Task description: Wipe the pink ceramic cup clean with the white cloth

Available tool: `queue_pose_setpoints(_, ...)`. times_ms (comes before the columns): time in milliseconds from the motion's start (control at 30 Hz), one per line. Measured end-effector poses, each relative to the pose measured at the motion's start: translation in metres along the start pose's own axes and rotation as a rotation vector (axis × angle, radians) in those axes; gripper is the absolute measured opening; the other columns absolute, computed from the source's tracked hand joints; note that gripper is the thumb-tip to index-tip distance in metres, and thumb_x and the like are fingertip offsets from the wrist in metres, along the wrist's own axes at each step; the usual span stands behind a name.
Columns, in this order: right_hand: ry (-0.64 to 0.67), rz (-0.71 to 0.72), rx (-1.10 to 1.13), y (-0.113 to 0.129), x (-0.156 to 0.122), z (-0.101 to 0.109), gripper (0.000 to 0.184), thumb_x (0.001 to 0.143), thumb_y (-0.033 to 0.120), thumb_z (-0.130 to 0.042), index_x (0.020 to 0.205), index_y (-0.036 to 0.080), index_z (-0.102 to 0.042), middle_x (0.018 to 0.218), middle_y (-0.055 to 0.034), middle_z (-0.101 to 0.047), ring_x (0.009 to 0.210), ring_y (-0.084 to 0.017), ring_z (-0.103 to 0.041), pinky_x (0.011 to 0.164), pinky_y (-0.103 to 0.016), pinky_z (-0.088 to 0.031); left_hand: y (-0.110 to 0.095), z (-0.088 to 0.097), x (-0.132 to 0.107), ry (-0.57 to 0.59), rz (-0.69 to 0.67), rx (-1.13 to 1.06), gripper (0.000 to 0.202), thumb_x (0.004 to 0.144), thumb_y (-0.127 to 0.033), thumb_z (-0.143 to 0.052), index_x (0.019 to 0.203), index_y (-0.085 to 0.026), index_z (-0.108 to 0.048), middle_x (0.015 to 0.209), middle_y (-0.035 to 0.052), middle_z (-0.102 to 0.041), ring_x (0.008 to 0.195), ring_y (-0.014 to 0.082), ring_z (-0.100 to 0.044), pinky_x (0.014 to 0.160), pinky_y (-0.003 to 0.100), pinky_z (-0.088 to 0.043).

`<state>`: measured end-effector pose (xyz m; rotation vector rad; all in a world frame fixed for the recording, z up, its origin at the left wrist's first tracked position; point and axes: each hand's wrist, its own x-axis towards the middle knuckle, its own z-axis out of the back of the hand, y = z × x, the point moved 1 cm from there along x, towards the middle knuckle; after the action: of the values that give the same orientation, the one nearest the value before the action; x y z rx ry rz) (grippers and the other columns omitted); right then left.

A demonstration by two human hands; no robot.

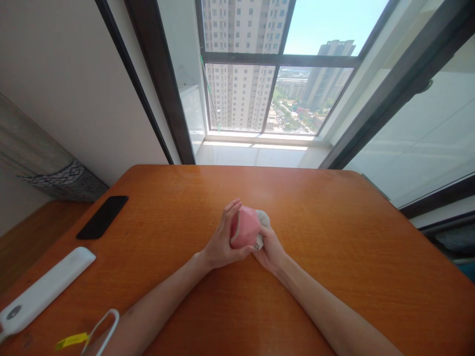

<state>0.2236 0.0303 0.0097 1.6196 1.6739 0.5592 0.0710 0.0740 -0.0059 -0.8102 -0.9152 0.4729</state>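
Both my hands meet over the middle of the orange wooden table (334, 237). My left hand (222, 242) curls its fingers round a small pink soft object (245, 228), thumb under it. My right hand (270, 245) grips the same bundle from the right, where a grey-white part (263, 217) shows behind the pink. I cannot make out what the object is; it looks like rolled cloth or a small pouch. Both forearms rest on the table.
A black phone (103, 216) lies face down at the table's left. A long white case (44, 289) sits near the left front edge, with a white loop and yellow tag (72, 340) beside it. Large windows stand beyond the far edge.
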Motion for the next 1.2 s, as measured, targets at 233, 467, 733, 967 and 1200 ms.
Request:
queue_pose_setpoints(233,-0.025,0.078,-0.067,-0.002,0.0,0.008,0.027,0.075,0.029,-0.085,0.099,0.023,-0.075,0.084,0.0026,-0.075,0.068,-0.014,-0.06,0.06,-0.022,-0.051,-0.003,-0.005,-0.001,0.024,-0.026,0.204,0.1,0.094,-0.047,-0.076,0.17,-0.033,-0.014,0.168,0.019,-0.027,0.16,0.0422,-0.031,0.131,0.063,-0.033)
queue_pose_setpoints(467,0.139,0.606,-0.752,-0.004,-0.006,0.017,0.019,0.101,0.032,-0.057,0.09,0.023,-0.07,0.083,-0.0009,-0.072,0.078,-0.02,-0.065,0.079,-0.033,-0.056,-0.002,-0.003,-0.008,0.006,0.131,-0.196,0.082,0.105,-0.063,-0.053,0.167,-0.024,-0.017,0.155,0.0186,-0.046,0.138,0.0351,-0.054,0.124,0.055,-0.039)
queue_pose_setpoints(733,0.363,1.22,-1.168,0.0,-0.009,0.019,0.023,0.103,0.016,-0.047,0.085,0.027,-0.056,0.07,0.0004,-0.063,0.06,-0.017,-0.052,0.059,-0.03,-0.04,0.001,0.0,-0.005,0.081,0.284,-0.684,0.078,0.106,-0.067,-0.046,0.168,-0.025,-0.028,0.149,0.0149,-0.063,0.135,0.0341,-0.063,0.123,0.051,-0.042)
queue_pose_setpoints(967,0.104,0.62,-0.688,-0.009,-0.009,0.015,0.023,0.1,0.032,-0.059,0.079,0.024,-0.064,0.071,0.0019,-0.063,0.064,-0.015,-0.053,0.064,-0.029,-0.047,0.003,0.001,-0.005,0.08,0.152,-0.445,0.1,0.096,-0.08,-0.056,0.173,-0.029,-0.016,0.178,0.0167,-0.027,0.159,0.0393,-0.038,0.134,0.058,-0.029)
queue_pose_setpoints(1200,-0.067,-0.045,0.045,-0.011,0.006,0.013,0.018,0.073,0.033,-0.081,0.087,0.023,-0.073,0.076,0.001,-0.072,0.065,-0.017,-0.062,0.06,-0.027,-0.053,-0.001,-0.005,-0.002,0.069,-0.108,0.219,0.118,0.08,-0.059,-0.088,0.172,-0.033,-0.019,0.177,0.0208,-0.016,0.163,0.0472,-0.026,0.129,0.068,-0.034)
